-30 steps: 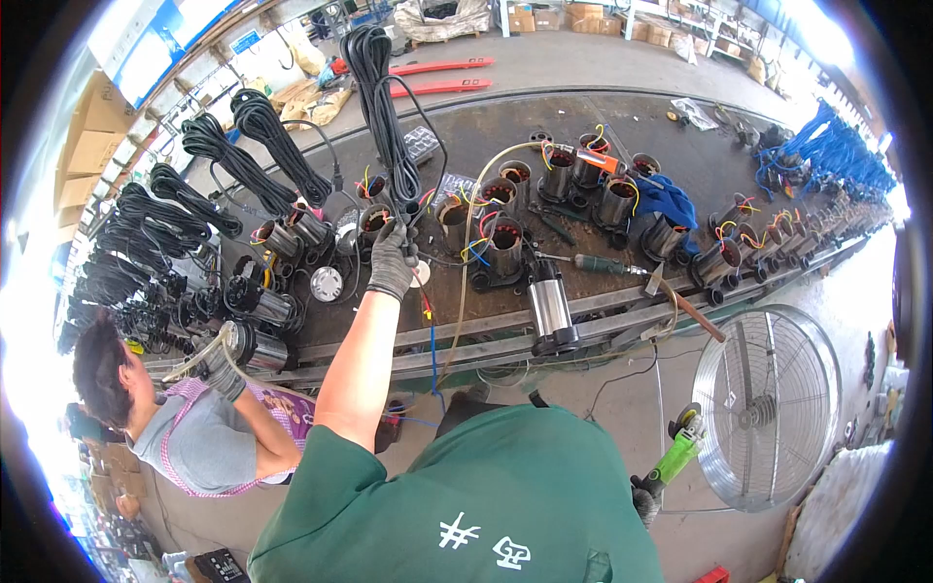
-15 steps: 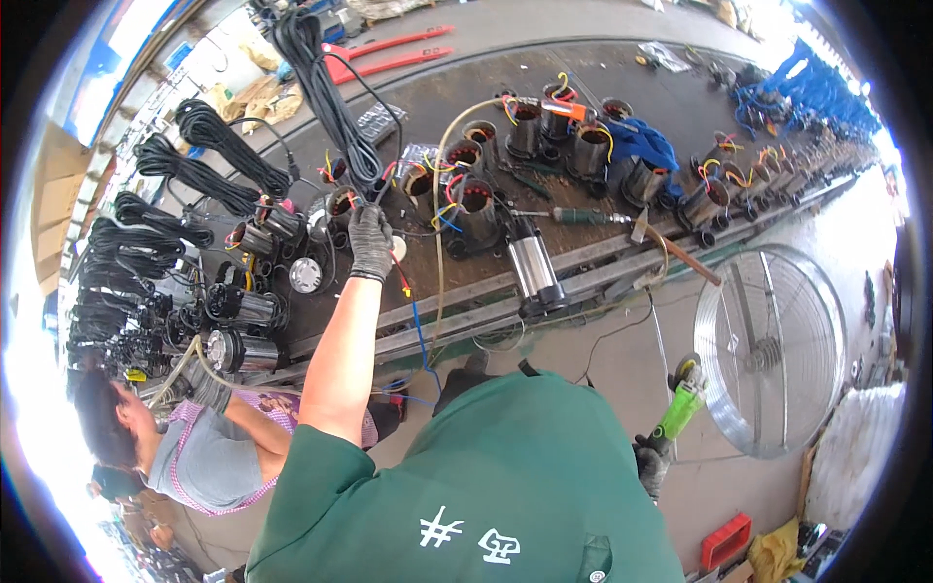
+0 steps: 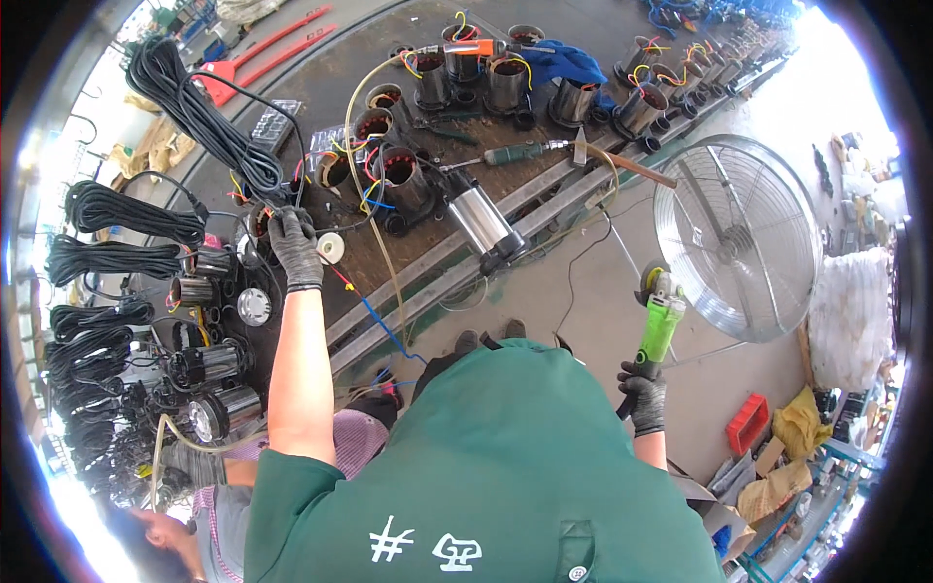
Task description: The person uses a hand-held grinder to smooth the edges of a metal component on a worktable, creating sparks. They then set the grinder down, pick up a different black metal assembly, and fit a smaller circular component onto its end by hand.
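Note:
My left hand, in a grey glove, reaches over the bench with its fingers closed together at a metal motor housing. Whatever is between the fingertips is hidden. A bundled black cable lies just above that hand. Beside it are a white round disc and a red-and-blue wire hanging off the bench edge. My right hand, also gloved, is wrapped round the rear end of a green angle grinder. The grinder points away from me, over the floor, its disc end near the large fan.
A round wire-guarded fan stands right of the bench. On the bench are a steel pump body, a hammer, a green-handled screwdriver and several open housings. A co-worker is close at lower left; a red crate sits at right.
The view has swung right, so the bench has shifted left and up. My right hand and the grinder show more fully. My left hand stays by the same housing.

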### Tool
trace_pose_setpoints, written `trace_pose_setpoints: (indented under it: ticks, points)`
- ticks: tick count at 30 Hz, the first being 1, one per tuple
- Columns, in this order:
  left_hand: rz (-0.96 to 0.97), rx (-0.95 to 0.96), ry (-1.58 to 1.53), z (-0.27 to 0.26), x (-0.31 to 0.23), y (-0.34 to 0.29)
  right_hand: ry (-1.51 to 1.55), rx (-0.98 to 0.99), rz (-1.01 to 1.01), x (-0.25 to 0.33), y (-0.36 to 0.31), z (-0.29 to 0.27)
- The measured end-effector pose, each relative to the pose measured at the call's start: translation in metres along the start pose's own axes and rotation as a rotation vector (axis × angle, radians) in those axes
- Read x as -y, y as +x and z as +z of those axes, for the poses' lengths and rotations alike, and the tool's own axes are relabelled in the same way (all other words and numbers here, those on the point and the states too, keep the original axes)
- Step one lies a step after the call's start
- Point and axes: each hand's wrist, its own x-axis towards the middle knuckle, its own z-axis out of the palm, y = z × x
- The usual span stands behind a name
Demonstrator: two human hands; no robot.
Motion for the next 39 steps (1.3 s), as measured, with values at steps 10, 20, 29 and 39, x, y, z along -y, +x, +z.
trace_pose_setpoints:
  ticks: [10,20,29,39]
  points:
    - [0.242,0.625,0.514,0.056,-0.011,-0.123,-0.225,0.006,-0.124,-0.019,-0.066,0.053]
    - [-1.305,1.561,0.102,0.133,0.073,-0.317,-0.287,0.108,0.015,-0.055,-0.07,0.116]
    - [-1.406,0.951,0.295,0.101,0.138,-0.348,-0.582,0.089,0.148,-0.123,-0.031,0.128]
    - [-1.28,0.886,0.211,0.087,0.165,-0.334,-0.733,0.112,-0.058,-0.159,-0.001,0.134]
